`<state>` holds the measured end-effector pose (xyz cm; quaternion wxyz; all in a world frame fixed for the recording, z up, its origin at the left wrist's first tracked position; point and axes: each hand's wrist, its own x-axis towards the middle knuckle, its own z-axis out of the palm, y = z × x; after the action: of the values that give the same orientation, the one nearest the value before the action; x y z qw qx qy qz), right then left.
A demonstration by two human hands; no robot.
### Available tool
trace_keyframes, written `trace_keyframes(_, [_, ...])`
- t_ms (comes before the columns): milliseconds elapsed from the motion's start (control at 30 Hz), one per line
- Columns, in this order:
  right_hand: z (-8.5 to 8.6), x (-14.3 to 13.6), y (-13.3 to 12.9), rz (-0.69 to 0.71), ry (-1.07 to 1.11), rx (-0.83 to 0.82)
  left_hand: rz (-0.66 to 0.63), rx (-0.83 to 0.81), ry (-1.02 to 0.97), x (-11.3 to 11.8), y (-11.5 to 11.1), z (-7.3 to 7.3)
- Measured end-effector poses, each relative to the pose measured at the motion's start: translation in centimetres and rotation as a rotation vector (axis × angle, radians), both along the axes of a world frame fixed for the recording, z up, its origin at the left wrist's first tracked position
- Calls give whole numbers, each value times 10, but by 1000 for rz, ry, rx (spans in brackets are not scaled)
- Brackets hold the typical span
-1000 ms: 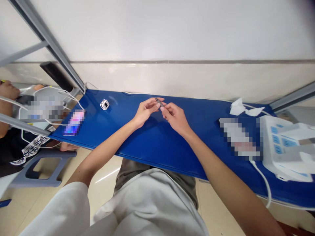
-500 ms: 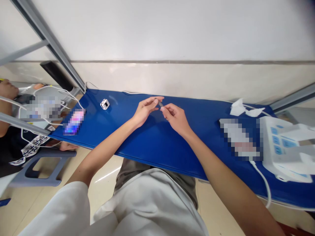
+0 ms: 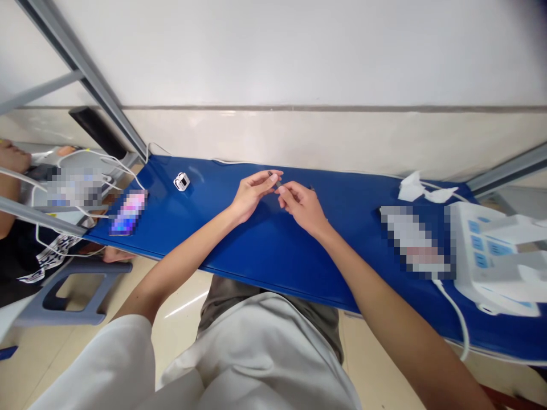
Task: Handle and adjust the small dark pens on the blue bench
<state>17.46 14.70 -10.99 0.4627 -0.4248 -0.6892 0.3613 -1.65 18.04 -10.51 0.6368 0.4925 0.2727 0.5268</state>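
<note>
Over the middle of the blue tabletop [image 3: 256,250], both hands meet at a short, thin, dark grey stick-like object [image 3: 278,184]. My left hand [image 3: 253,193] pinches its upper end between thumb and fingers, and a dark tip pokes out above the thumb. Closed round the lower end is my right hand [image 3: 300,205], its thumb and index finger pressed together. Fingers cover most of the object, so its exact kind cannot be made out. Just behind the right hand a small dark item [image 3: 311,187] shows partly.
A small white device [image 3: 182,181] and a blurred phone [image 3: 129,212] lie to the left. On the right are crumpled tissues [image 3: 412,187], another blurred phone [image 3: 414,242] with a cable, and a white power strip [image 3: 478,256]. Another person's hand [image 3: 12,156] is far left.
My right hand has shifted slightly left and closer to my left hand, so less of the grey object shows between them. The small dark item behind the right hand is more visible.
</note>
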Motion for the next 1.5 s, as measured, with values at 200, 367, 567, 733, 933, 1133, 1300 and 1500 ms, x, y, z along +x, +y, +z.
trace_keyframes(200, [-1, -1, 1, 5, 73, -16, 9, -19, -8, 0, 1, -2])
trace_keyframes(367, [0, 0, 1, 69, 105, -85, -16, 10, -11, -1, 2, -3])
trace_keyframes(567, [0, -2, 0, 147, 246, -201, -27, 20, -10, -1, 2, 2])
trace_keyframes(733, [6, -4, -3, 260, 406, -363, -52, 18, -15, 0, -2, 10])
trace_keyframes(933, [15, 0, -3, 196, 524, -430, -2, -8, -19, 1, -3, 11])
trace_keyframes(1133, [24, 15, 7, 15, 721, -308, 144, -30, 17, -6, 3, 6])
trace_keyframes(1300, [18, 16, 16, -164, 762, -155, 83, 79, 141, -2, 0, 3])
trace_keyframes(1500, [12, 12, 17, -188, 768, -121, 118, 191, 235, 5, -8, -1])
